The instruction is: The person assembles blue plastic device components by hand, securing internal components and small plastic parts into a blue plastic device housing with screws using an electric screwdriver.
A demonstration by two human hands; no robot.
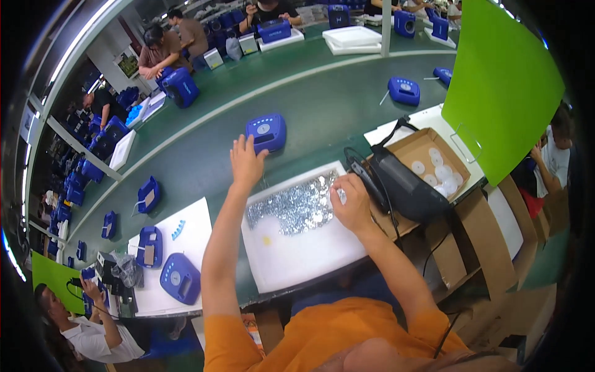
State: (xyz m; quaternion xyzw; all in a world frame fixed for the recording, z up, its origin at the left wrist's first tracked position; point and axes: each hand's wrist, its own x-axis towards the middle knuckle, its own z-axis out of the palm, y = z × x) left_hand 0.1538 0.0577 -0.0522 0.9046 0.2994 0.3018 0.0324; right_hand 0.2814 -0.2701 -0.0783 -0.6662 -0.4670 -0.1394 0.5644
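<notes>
My left hand spread at blue housing, slot toward me, long axis unclear, right hand curled, grip unclear

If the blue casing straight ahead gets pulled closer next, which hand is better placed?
Probably the left. The left hand is spread at the near left corner of the blue casing, whereas the right hand is curled over the right edge of the white tray, farther away.
</notes>
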